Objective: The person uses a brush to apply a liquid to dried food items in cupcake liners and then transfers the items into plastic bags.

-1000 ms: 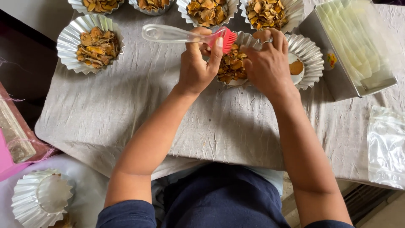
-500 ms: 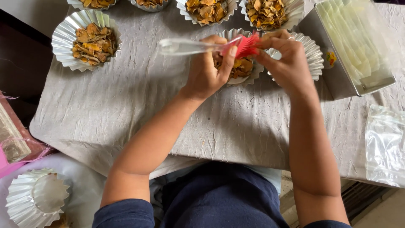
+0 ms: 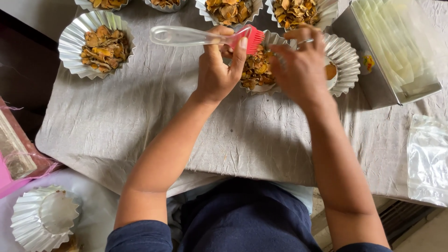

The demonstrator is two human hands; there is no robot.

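Observation:
My left hand (image 3: 219, 70) grips a pastry brush (image 3: 186, 36) with a clear handle and red bristles, held level with the bristles pointing right. The bristles hang over a fluted foil cup (image 3: 273, 39) filled with brown-orange dried pieces (image 3: 254, 70). My right hand (image 3: 298, 67) lies over the right side of that cup, fingers curled down on its rim and contents; whether it pinches anything is hidden. Just right of this hand sits another foil cup (image 3: 347, 63) with an orange bit inside.
More filled foil cups stand at far left (image 3: 74, 44) and along the far edge (image 3: 228, 11). A metal box (image 3: 368, 79) of clear bags sits at right, a plastic bag (image 3: 427, 158) near the front. A stack of empty foil cups (image 3: 44, 219) is at lower left.
The brush has shifted a little along the table as the view moved. My right hand has settled lower over the cup; both hands stay at the same cup.

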